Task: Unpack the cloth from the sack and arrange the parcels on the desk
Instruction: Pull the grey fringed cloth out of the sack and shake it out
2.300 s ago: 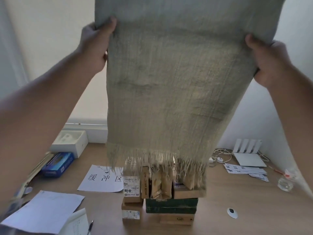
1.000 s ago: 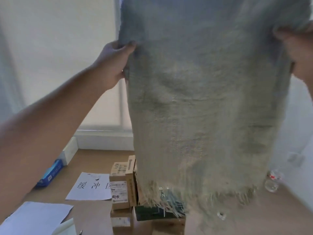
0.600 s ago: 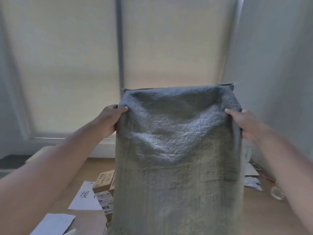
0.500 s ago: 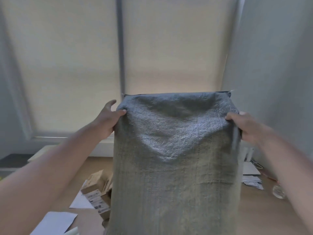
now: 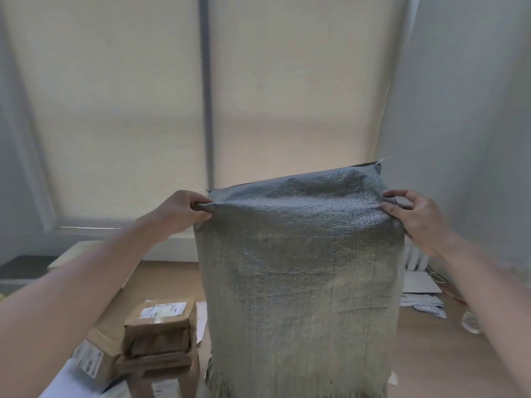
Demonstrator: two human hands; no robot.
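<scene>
A grey-green woven sack (image 5: 298, 277) hangs upside down in front of me, its frayed open end at the bottom near the desk. My left hand (image 5: 186, 209) pinches its upper left corner. My right hand (image 5: 413, 216) pinches the upper right corner with thumb and forefinger, the other fingers spread. Brown cardboard parcels (image 5: 161, 326) with white labels lie tumbled on the desk at the sack's lower left; one leans at the far left (image 5: 94, 357). Whatever is behind the sack is hidden.
The wooden desk (image 5: 436, 357) runs under a window with drawn blinds (image 5: 287, 110). Papers and a white device (image 5: 419, 285) lie at the right, a small clear object (image 5: 472, 326) beside my right forearm. White sheets (image 5: 69, 380) lie at the lower left.
The sack came down from overhead to chest height and its frayed end rose off the stack. The stacked parcels toppled leftwards and now lie tilted beside the sack.
</scene>
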